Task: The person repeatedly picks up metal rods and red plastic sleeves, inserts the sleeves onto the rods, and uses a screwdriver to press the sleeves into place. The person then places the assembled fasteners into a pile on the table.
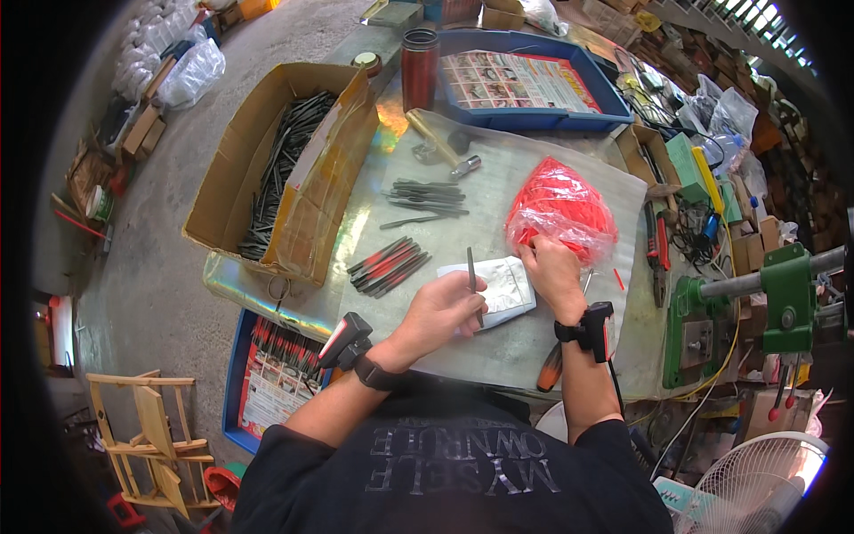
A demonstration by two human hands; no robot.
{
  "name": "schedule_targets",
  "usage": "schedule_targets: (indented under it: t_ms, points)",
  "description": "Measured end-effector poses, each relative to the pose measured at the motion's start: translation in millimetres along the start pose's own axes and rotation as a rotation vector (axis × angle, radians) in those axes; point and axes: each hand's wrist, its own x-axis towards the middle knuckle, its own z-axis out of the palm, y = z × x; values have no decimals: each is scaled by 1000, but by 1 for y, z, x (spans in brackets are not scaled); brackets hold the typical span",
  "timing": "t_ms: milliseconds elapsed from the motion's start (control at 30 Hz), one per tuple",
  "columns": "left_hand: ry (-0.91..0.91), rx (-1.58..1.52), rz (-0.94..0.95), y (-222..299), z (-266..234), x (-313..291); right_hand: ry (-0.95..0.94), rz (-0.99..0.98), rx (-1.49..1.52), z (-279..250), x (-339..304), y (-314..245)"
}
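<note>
My left hand (442, 313) is closed around a thin dark metal rod (472, 274), held upright over the mat. My right hand (553, 274) reaches to the near edge of a clear plastic bag full of small red pieces (559, 209). Its fingers are pinched together, and what lies between them is hidden. Between the hands is a flat white and silver packet (504, 289). A bunch of dark rods with red sleeves (390, 265) lies left of my left hand. Beyond it rests a pile of plain dark rods (425, 196). One loose red piece (619, 279) lies to the right.
A cardboard box (233, 169) full of dark rods stands at left. Farther back are a hammer (445, 147), a red tumbler (419, 71) and a blue tray (543, 117). Pliers (658, 254) and a green press (787, 298) sit at right. A screwdriver (550, 367) lies near my right forearm.
</note>
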Motion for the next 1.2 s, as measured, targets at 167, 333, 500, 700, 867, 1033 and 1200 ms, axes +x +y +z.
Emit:
schedule_targets:
  t_ms: [167,333,500,700,867,1033,1200]
  points:
    - [6,22,-6,1,2,-2,-13,54,-10,3,4,-4]
    - [-2,58,-16,2,2,-3,-23,69,-21,6,6,-3]
    - [6,68,-24,3,1,-5,-20,42,10,6,7,0]
    - [13,96,-3,3,1,-6,36,61,23,5,9,-2]
    - [18,87,-13,3,1,-6,-21,84,6,6,13,-4]
    - [22,82,-28,3,1,-6,-10,104,4,9,13,-4]
    - [32,94,-33,2,0,-7,29,72,22,7,10,1]
